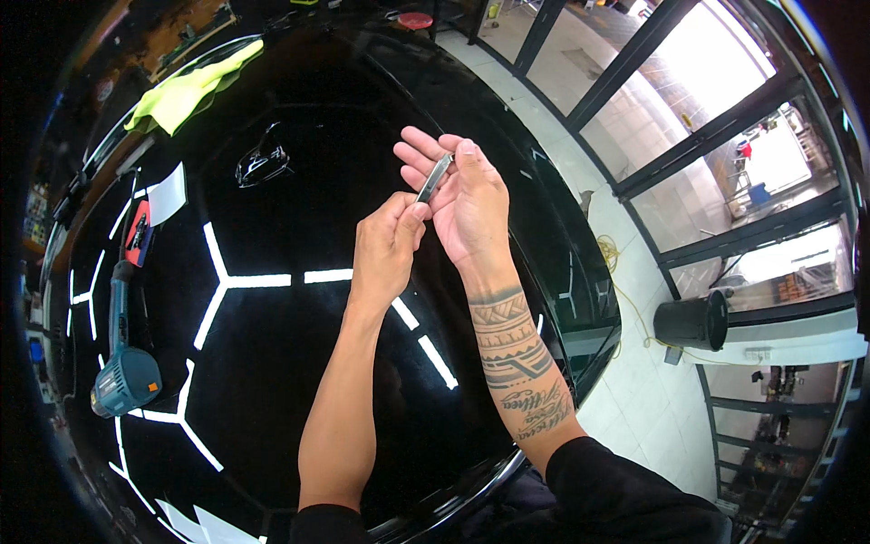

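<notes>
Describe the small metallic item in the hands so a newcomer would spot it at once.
Find the glossy black panel filling most of the view; over it, near upper centre, are the left hand and right hand. The slim, silvery item slants between the left hand's pinch and the right thumb, its metallic sheen setting it apart from the bare skin around it.

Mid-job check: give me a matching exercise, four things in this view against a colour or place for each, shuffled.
1. Cloth
2. Power tool
3. Bin
4. Slim tool

A. On the pale floor
B. Between left hand and right hand
C. Neon yellow
D. Teal

Pairs: 1-C, 2-D, 3-A, 4-B
</notes>
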`<state>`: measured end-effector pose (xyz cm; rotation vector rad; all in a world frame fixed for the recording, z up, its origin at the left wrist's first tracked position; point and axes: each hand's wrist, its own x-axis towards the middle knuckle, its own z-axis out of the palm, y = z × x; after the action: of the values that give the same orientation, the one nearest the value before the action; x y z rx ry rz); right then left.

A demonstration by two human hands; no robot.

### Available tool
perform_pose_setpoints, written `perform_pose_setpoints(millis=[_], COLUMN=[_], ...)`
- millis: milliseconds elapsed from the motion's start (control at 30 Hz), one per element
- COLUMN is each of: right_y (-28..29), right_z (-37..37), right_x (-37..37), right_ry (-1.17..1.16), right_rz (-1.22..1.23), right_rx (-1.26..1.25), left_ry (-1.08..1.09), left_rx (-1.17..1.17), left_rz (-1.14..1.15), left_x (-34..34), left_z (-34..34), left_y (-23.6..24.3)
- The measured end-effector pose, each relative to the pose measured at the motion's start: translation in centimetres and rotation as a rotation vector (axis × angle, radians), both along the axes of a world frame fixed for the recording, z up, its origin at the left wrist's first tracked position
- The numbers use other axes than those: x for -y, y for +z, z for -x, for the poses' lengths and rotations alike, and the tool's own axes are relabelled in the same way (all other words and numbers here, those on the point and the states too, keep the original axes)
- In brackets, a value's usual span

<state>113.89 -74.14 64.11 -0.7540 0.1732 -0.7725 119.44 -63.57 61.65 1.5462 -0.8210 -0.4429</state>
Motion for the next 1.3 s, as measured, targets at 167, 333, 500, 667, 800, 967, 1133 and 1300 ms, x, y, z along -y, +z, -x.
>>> perform_pose_setpoints(millis=[167,333,500,667,800,967,1133,1300], right_y=[-0.6,-1.3,-3.3,-5.1,-4.5,-2.7,4.2,11.5], right_z=[-0.4,-1.3,-0.7,1.5,3.8,14.4,49.6,61.3], right_x=[-0.3,-1.0,-0.7,1.8,3.3,7.2,17.2,18.8], right_ry=[-0.033,-0.062,-0.227,0.203,0.348,0.331,-0.569,-0.827], right_rz=[-0.077,-0.101,-0.04,-0.404,-0.724,-0.777,0.519,1.147], right_rx=[0.052,0.056,-0.038,0.276,0.39,0.538,-0.937,-1.628], left_ry=[0.029,0.074,0.071,-0.028,-0.228,-0.502,-0.434,-0.313], left_rx=[0.002,0.123,0.215,0.268,0.128,-0.203,-0.251,-0.097], left_rz=[-0.053,-0.004,-0.255,-0.146,-0.012,0.136,0.199,0.131], left_x=[0.0,-0.4,0.3,-0.5,-0.3,-0.4,-0.4,-0.2], left_z=[0.1,-0.2,0.5,-0.2,0.0,-0.2,-0.5,-1.0], left_y=[0.2,-0.4,-0.2,-0.7,-0.3,-0.1,-0.1,-0.5])
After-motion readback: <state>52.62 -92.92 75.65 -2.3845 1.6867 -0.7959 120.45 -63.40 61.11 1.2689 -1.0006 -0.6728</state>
